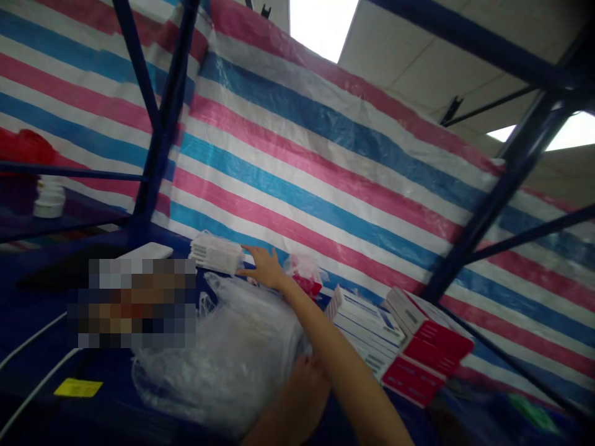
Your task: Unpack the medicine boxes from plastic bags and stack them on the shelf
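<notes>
My right hand (264, 267) stretches far forward with its fingers spread, at the right end of a plastic-wrapped stack of small white boxes (216, 253). I cannot tell whether the fingertips touch the stack. Below that arm, my left hand (307, 379) is curled closed at the right edge of a large clear plastic bag (246, 347); its fingers are partly hidden and blurred. The crumpled bag lies across the dark blue surface. A red-and-white pack in clear plastic (304, 275) sits just behind my right wrist.
White boxes (365, 328) and red-and-white boxes (427, 347) are stacked at right. Leftward lie a white flat object (147, 251), a yellow label (78, 388), white cables (39, 387) and a pixelated patch. Blue metal posts (160, 124) frame a striped plastic sheet (297, 155).
</notes>
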The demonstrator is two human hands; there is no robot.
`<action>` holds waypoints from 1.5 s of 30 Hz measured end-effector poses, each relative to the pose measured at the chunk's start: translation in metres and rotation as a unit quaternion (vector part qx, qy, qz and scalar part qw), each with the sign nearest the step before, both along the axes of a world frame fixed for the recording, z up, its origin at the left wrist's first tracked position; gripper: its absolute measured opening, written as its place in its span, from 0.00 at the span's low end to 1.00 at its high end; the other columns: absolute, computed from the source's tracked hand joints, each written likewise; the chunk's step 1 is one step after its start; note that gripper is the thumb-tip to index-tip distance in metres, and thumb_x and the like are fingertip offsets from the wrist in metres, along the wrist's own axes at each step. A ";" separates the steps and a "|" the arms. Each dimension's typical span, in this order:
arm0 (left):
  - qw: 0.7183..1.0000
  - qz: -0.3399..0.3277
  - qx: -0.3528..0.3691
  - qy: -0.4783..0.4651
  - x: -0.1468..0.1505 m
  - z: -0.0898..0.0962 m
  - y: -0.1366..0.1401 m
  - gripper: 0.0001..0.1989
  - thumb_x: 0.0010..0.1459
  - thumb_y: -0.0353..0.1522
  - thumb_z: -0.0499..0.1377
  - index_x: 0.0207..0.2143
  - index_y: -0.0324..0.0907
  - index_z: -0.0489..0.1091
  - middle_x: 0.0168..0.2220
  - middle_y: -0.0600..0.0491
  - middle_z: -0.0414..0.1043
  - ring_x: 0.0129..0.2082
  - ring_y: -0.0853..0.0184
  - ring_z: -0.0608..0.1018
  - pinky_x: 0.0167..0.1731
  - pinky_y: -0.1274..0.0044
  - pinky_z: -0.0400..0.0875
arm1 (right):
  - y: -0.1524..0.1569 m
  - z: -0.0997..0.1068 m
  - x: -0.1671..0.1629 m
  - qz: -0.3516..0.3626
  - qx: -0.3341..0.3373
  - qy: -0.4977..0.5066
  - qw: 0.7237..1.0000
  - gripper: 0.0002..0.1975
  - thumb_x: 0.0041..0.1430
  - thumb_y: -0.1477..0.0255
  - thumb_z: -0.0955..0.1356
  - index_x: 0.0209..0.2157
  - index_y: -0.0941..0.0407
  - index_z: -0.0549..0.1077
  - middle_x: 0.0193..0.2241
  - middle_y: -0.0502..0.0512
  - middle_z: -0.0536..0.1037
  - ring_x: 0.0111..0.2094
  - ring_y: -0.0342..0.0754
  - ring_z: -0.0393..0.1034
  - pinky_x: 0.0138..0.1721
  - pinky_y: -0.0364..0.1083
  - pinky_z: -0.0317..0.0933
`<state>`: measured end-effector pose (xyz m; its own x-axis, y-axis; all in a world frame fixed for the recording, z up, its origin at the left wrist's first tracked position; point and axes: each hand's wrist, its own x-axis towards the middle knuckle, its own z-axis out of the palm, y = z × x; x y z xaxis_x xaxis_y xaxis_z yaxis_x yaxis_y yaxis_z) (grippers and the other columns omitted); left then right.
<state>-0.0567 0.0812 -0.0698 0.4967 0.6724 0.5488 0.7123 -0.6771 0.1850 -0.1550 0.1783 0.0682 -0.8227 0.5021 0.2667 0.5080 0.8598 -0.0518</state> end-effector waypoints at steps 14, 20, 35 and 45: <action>1.000 0.011 -0.027 0.011 -0.018 0.027 -0.035 0.08 0.57 0.25 0.47 0.34 0.40 0.65 0.38 0.50 0.67 0.39 0.64 0.68 0.40 0.72 0.62 | -0.055 0.072 0.303 -0.202 -0.036 0.083 0.975 0.37 0.46 0.60 0.70 0.57 0.56 0.57 0.54 0.61 0.62 0.55 0.54 0.57 0.54 0.54 0.51; 0.995 0.050 0.086 0.029 -0.013 0.047 -0.048 0.12 0.59 0.27 0.45 0.40 0.39 0.66 0.39 0.47 0.68 0.42 0.61 0.67 0.44 0.69 0.57 | -0.111 0.059 0.309 -0.149 0.037 0.133 0.979 0.23 0.55 0.64 0.64 0.52 0.54 0.62 0.52 0.56 0.66 0.54 0.51 0.57 0.55 0.53 0.48; 0.971 0.195 -0.129 0.057 -0.133 0.065 -0.092 0.08 0.52 0.32 0.56 0.35 0.41 0.71 0.40 0.51 0.72 0.42 0.64 0.72 0.43 0.77 0.60 | -0.171 -0.123 0.337 -0.239 -0.033 0.081 0.967 0.25 0.61 0.56 0.53 0.57 0.51 0.57 0.58 0.53 0.58 0.61 0.48 0.45 0.59 0.56 0.41; 0.973 0.155 -0.159 0.058 -0.135 0.072 -0.101 0.12 0.48 0.33 0.61 0.37 0.42 0.71 0.46 0.51 0.70 0.47 0.65 0.70 0.46 0.78 0.59 | -0.178 -0.123 0.334 -0.260 -0.021 0.111 0.959 0.24 0.61 0.57 0.54 0.54 0.51 0.62 0.56 0.53 0.61 0.58 0.49 0.52 0.59 0.56 0.44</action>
<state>-0.1915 -0.0194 0.0020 0.2897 0.9262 0.2412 0.9013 -0.3488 0.2568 0.1790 0.0007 -0.0544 -0.3841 0.8429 0.3769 0.8399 0.4885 -0.2364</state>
